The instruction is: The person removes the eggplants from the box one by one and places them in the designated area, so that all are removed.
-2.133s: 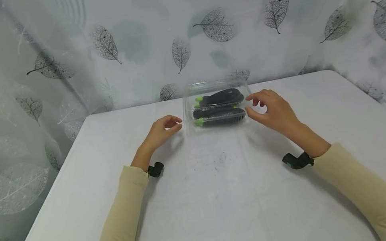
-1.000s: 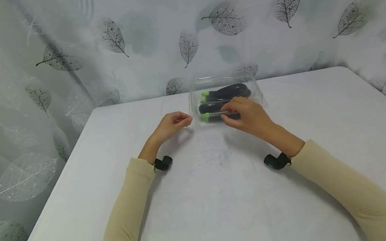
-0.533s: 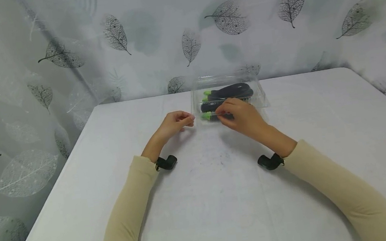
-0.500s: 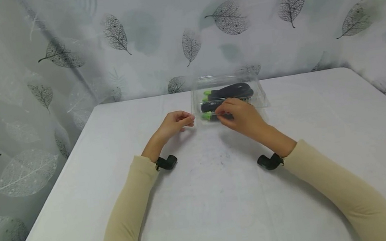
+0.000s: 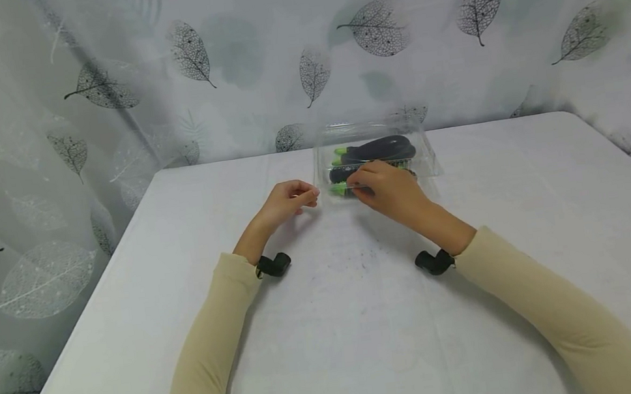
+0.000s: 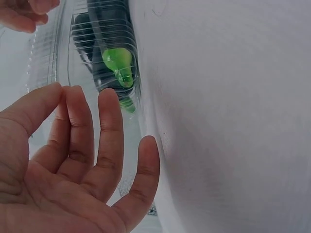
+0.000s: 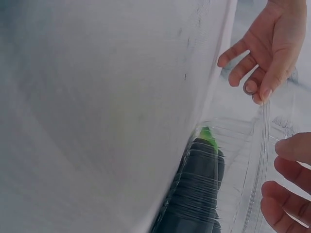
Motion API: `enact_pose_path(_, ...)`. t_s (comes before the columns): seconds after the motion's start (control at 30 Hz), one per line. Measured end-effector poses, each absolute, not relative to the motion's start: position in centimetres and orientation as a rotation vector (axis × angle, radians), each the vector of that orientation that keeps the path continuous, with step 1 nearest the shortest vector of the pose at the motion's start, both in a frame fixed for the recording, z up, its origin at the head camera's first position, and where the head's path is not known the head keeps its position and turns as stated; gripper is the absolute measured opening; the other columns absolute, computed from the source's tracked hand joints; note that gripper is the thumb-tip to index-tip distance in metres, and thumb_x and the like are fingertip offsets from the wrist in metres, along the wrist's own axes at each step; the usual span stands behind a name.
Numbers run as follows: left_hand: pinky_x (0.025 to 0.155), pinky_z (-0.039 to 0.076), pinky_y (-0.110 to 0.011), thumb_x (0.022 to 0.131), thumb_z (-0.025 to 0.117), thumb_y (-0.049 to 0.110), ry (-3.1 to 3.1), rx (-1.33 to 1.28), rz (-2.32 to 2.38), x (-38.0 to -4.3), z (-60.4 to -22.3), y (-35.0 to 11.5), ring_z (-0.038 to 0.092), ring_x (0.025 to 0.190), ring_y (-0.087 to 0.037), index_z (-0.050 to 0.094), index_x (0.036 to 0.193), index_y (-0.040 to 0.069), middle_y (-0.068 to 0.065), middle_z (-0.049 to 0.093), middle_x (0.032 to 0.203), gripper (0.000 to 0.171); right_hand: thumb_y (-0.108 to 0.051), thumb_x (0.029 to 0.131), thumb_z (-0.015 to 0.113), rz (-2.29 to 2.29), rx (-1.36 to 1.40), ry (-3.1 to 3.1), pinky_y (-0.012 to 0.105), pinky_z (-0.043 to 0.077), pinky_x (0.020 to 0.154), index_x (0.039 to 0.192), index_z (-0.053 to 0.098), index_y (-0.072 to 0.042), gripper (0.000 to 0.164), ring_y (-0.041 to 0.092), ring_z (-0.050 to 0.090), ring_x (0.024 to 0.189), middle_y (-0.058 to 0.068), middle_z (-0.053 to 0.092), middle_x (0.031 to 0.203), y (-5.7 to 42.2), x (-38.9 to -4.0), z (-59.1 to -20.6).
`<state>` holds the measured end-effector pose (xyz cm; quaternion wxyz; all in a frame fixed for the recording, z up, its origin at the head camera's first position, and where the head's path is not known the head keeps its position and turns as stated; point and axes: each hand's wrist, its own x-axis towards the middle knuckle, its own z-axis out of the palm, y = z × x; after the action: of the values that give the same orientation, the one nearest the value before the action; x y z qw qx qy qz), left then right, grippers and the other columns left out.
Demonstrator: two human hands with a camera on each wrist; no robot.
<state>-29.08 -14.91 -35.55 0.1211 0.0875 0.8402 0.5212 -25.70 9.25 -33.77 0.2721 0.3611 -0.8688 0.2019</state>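
A clear plastic container [image 5: 425,156] at the far part of the table holds several dark eggplants [image 5: 382,148] with green caps. My left hand [image 5: 290,200] is at its left end; in the right wrist view, thumb and fingers pinch the corner of the rim [image 7: 258,165]. Over the near side of the container is my right hand [image 5: 390,189], hiding part of the front eggplants. Its loosely bent fingers [image 7: 279,194] lie close beside the rim, with thumb and fingers apart. Through the ribbed wall, a green eggplant cap [image 6: 118,59] shows in the left wrist view.
A white cloth covers the table [image 5: 337,326]. Leaf-printed curtain [image 5: 251,54] hangs right behind the container and along the left side. Small black wrist cameras [image 5: 274,265] sit at both wrists.
My right hand has moved from the container's right end leftward along its near side. The left hand has closed in on the left corner. The head view has shifted slightly.
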Motion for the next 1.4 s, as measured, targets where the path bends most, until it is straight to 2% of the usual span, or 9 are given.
enact_pose_path(0.17,0.079,0.049,-0.031,0.097,0.062,0.027,2.471,0.264,1.500,-29.0,-35.5,-14.9,0.066,0.100,-0.020,0.064,0.114,0.004,-0.011,0.069,0.104,0.029,-0.005,0.085,0.074,0.516,0.970,-2.362,0.037,0.054,0.061,0.098,0.073,-0.005,0.013,0.025,0.066,0.082,0.010,0.070,0.094,9.0,-25.7,-33.7)
enact_pose_path(0.43,0.079,0.048,-0.030,0.097,0.062,0.026,2.464,0.267,1.509,-29.1,-35.5,-14.9,0.065,0.100,-0.021,0.064,0.112,0.003,-0.011,0.069,0.101,0.027,-0.008,0.085,0.075,0.478,0.954,-2.368,0.034,0.048,0.050,0.095,0.075,-0.004,0.011,0.021,0.061,0.062,0.009,0.066,0.089,8.9,-26.3,-34.2)
enact_pose_path(0.87,0.082,0.049,-0.035,0.098,0.061,0.026,2.456,0.260,1.514,-29.1,-35.5,-14.8,0.066,0.101,-0.022,0.063,0.113,0.002,-0.012,0.069,0.103,0.028,-0.013,0.085,0.076,0.424,0.939,-2.350,0.032,0.044,0.046,0.091,0.076,-0.006,0.009,0.018,0.059,0.058,0.007,0.065,0.084,8.9,-26.9,-34.3)
enact_pose_path(1.2,0.084,0.049,-0.033,0.098,0.060,0.026,2.420,0.233,1.526,-28.9,-35.5,-14.4,0.065,0.106,-0.023,0.061,0.117,0.003,-0.017,0.066,0.117,0.030,-0.015,0.090,0.071,0.309,0.957,-2.324,0.034,0.045,0.045,0.093,0.074,-0.006,0.010,0.019,0.061,0.058,0.007,0.068,0.086,8.7,-27.4,-34.6)
enact_pose_path(1.4,0.084,0.049,-0.032,0.098,0.061,0.026,2.401,0.241,1.546,-28.9,-35.6,-14.4,0.064,0.107,-0.024,0.059,0.122,0.003,-0.018,0.064,0.119,0.033,-0.015,0.091,0.070,0.297,0.979,-2.297,0.034,0.044,0.044,0.094,0.072,-0.006,0.010,0.020,0.060,0.055,0.008,0.066,0.087,8.7,-27.5,-34.8)
